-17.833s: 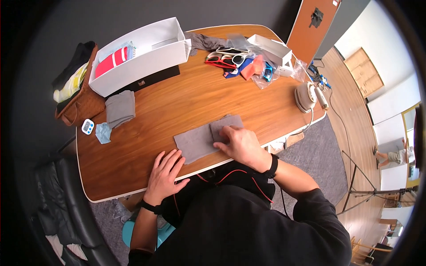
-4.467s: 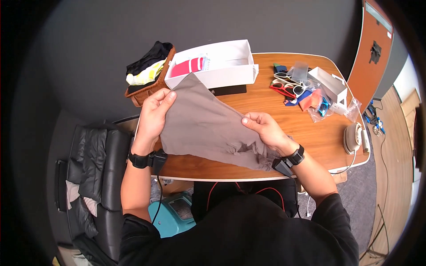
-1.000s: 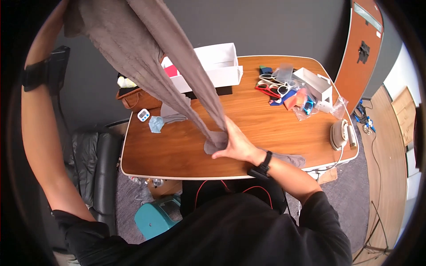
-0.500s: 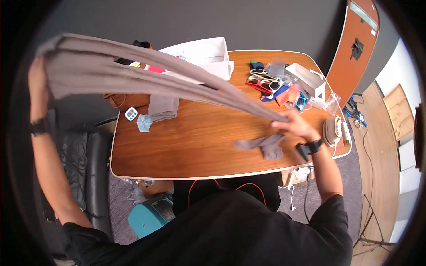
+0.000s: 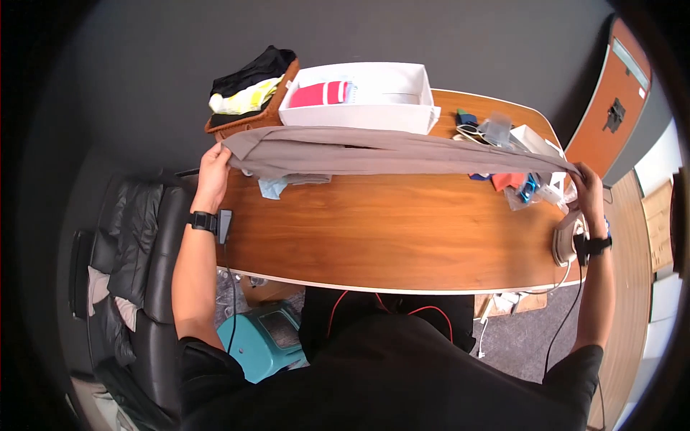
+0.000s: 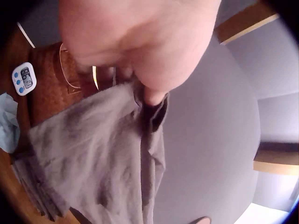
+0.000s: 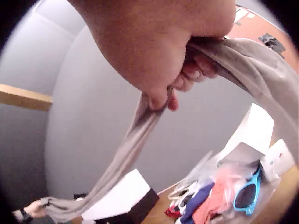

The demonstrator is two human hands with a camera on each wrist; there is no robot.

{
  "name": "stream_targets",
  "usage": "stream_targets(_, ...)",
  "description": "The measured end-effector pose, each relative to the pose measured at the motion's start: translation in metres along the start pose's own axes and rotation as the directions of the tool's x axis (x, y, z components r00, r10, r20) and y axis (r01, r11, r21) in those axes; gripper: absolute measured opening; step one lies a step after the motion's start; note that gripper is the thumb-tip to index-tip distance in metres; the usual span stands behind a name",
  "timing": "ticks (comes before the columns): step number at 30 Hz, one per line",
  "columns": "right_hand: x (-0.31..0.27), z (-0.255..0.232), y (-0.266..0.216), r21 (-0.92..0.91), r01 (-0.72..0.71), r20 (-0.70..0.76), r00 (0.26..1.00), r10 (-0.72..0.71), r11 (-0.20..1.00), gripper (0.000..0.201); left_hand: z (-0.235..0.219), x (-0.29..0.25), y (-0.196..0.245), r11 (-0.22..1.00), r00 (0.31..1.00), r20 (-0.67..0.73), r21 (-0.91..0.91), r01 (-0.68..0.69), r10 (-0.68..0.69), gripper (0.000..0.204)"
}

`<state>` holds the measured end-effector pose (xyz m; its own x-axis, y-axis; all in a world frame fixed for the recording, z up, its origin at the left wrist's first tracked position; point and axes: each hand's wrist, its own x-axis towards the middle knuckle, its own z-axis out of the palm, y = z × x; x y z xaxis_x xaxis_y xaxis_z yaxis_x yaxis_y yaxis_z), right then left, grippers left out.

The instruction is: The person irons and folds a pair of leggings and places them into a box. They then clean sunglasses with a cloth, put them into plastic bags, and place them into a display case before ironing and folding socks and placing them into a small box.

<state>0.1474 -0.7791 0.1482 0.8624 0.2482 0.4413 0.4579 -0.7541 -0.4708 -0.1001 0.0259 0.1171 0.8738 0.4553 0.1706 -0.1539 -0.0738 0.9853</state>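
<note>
Both arms reach forward and wide, hands raised above the table (image 5: 388,233). The left hand (image 5: 213,178) pinches one end of a long grey cloth (image 5: 402,152), fingers closed on it; the right hand (image 5: 591,190) grips its gathered other end, fingers curled round. The cloth hangs stretched between them over the table. Behind it, the white box (image 5: 388,118) holds a red-and-white item (image 5: 316,94) (folded, at its left end). Just beside it, the basket (image 5: 270,115) holds black and yellow-white clothes (image 5: 248,99). The cloth partly hides the small box (image 5: 530,139) and a pile with blue sunglasses (image 7: 247,192). The iron (image 5: 565,241) is near the right hand. A grey bundle (image 5: 309,179), probably folded, lies under the cloth, near the timer (image 6: 24,79).
</note>
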Motion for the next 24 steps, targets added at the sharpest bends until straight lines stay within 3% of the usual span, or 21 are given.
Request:
stream_targets(1, -0.012, 0.011, 0.004, -0.025, 0.050, -0.073, 0.996, -0.051, 0.998, 0.015, 0.003, -0.013, 0.003, 0.992, 0.996, 0.034, 0.088, -0.090, 0.087, 0.025)
stream_targets(2, -0.038, 0.023, -0.026, 0.101, -0.105, -0.101, 0.988, 0.116, 0.989, 0.017, 0.002, -0.028, 0.004, 0.969, 0.983, 0.077, 0.173, -0.175, 0.164, 0.025)
stream_targets(3, -0.057, 0.034, -0.030, -0.043, 0.001, -0.046, 0.999, -0.003, 0.999, 0.015, -0.002, -0.046, 0.006, 0.920, 0.965, 0.160, 0.304, -0.248, 0.208, 0.022)
stream_targets(4, -0.083, 0.044, -0.034, -0.253, 0.172, 0.065, 0.985, -0.160, 0.952, 0.014, -0.006, -0.063, 0.000, 0.918, 0.951, 0.237, 0.292, -0.267, 0.201, 0.025)
stream_targets(5, -0.105, 0.067, -0.019, -0.301, 0.267, 0.094, 0.964, -0.250, 0.916, 0.020, -0.013, -0.079, -0.014, 0.923, 0.958, 0.253, 0.318, -0.216, 0.137, 0.029)
stream_targets(6, -0.125, 0.081, -0.035, -0.380, 0.340, 0.102, 0.940, -0.327, 0.860, 0.028, -0.020, -0.094, -0.034, 0.925, 0.961, 0.268, 0.343, -0.162, 0.069, 0.033)
stream_targets(7, -0.139, 0.088, -0.039, -0.432, 0.376, 0.200, 0.926, -0.320, 0.820, 0.034, -0.027, -0.108, -0.052, 0.868, 0.950, 0.308, 0.458, -0.193, 0.048, 0.035)
stream_targets(8, -0.151, 0.100, -0.030, -0.421, 0.340, 0.254, 0.934, -0.251, 0.841, 0.037, -0.031, -0.121, -0.064, 0.794, 0.937, 0.347, 0.564, -0.229, 0.024, 0.038)
stream_targets(12, -0.167, 0.110, -0.016, -0.389, 0.323, 0.256, 0.938, -0.235, 0.863, 0.045, -0.042, -0.156, -0.092, 0.636, 0.925, 0.371, 0.733, -0.239, -0.081, 0.045)
stream_targets(16, -0.166, 0.106, -0.017, -0.457, 0.270, 0.210, 0.959, -0.192, 0.847, 0.053, -0.044, -0.164, -0.089, 0.663, 0.938, 0.336, 0.722, -0.198, -0.085, 0.045)
stream_targets(19, -0.167, 0.103, -0.010, -0.438, 0.255, 0.187, 0.964, -0.190, 0.862, 0.041, -0.047, -0.165, -0.090, 0.715, 0.946, 0.310, 0.683, -0.149, -0.098, 0.046)
stream_targets(21, -0.171, 0.103, -0.004, -0.417, 0.257, 0.180, 0.964, -0.198, 0.872, 0.027, -0.046, -0.164, -0.084, 0.674, 0.941, 0.321, 0.719, -0.168, -0.108, 0.046)
stream_targets(24, -0.182, 0.098, -0.001, -0.332, 0.182, 0.158, 0.978, -0.136, 0.926, 0.025, -0.042, -0.157, -0.063, 0.607, 0.946, 0.276, 0.785, -0.120, -0.170, 0.047)
